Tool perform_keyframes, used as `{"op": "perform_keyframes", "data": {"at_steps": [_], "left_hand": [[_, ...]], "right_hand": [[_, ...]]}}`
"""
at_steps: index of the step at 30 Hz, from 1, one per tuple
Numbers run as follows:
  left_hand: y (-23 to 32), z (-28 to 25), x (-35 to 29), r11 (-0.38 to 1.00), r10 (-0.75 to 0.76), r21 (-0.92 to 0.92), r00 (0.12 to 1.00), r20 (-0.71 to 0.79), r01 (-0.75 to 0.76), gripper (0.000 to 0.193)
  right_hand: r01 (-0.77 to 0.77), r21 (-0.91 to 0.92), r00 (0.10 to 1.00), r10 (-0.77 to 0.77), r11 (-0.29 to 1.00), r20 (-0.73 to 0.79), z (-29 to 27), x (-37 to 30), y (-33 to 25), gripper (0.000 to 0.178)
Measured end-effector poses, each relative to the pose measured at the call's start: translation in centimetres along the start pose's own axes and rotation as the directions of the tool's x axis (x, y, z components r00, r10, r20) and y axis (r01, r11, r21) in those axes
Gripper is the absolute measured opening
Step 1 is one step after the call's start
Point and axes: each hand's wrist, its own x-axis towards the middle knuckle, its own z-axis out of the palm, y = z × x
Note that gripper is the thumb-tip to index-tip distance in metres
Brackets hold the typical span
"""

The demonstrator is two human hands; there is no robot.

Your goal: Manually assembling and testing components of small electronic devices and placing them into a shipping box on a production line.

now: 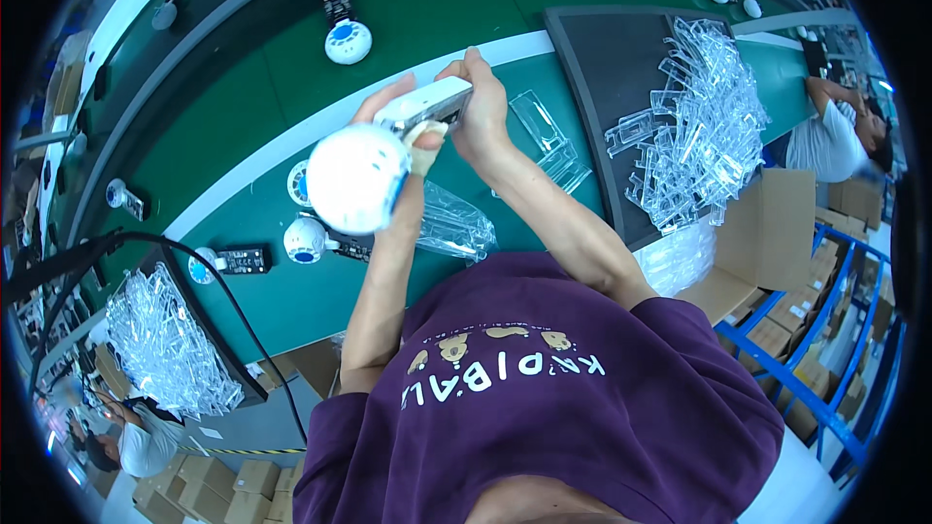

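Observation:
Both hands hold up a white device with a ball-shaped head [357,178] and a flat, boxy body [424,105]. My left hand [419,147] grips it where head and body meet, its fingers partly hidden behind it. Something pale, perhaps a finger cover, shows at its thumb. Closed round the far end of the body is my right hand [482,116]. Below the device, similar white round-headed units [304,241] with black boards lie on the green bench. A clear plastic tray [551,144] lies beside my right forearm, and crumpled clear plastic [454,221] near my left forearm.
Clear plastic parts [699,126] are heaped on a dark tray [610,58] at right, with another heap [167,344] at lower left. Another unit [347,39] sits on the green belt beyond a pale rail. A black cable [238,301] arcs at left; an open carton [784,230] stands right.

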Motion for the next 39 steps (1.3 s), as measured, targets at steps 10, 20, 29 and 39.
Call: {"op": "perform_keyframes", "data": {"at_steps": [10,20,29,39], "left_hand": [[-4.4,-6.9,8.4,0.919,-0.395,-0.098,0.892,-0.219,0.383,0.041],[-12.1,-18.7,15.7,-0.011,0.253,0.938,0.908,-0.333,0.347,0.074],[-13.9,-11.5,12.7,0.601,-0.284,0.499,0.750,-0.597,0.624,0.078],[-8.4,-12.7,14.1,0.316,0.253,0.943,0.967,0.023,-0.105,0.063]], "right_hand": [[0.477,-0.778,0.878,-0.183,0.409,0.442,-4.1,2.7,-3.1,0.033],[0.398,-0.817,0.908,0.054,-0.418,0.415,-15.3,2.2,-5.1,0.061],[0.216,-0.933,0.964,-0.092,-0.287,0.251,-10.0,4.2,-5.1,0.059],[0.893,-0.031,0.219,0.371,-0.450,0.902,-11.1,5.4,-4.8,0.045]]}}
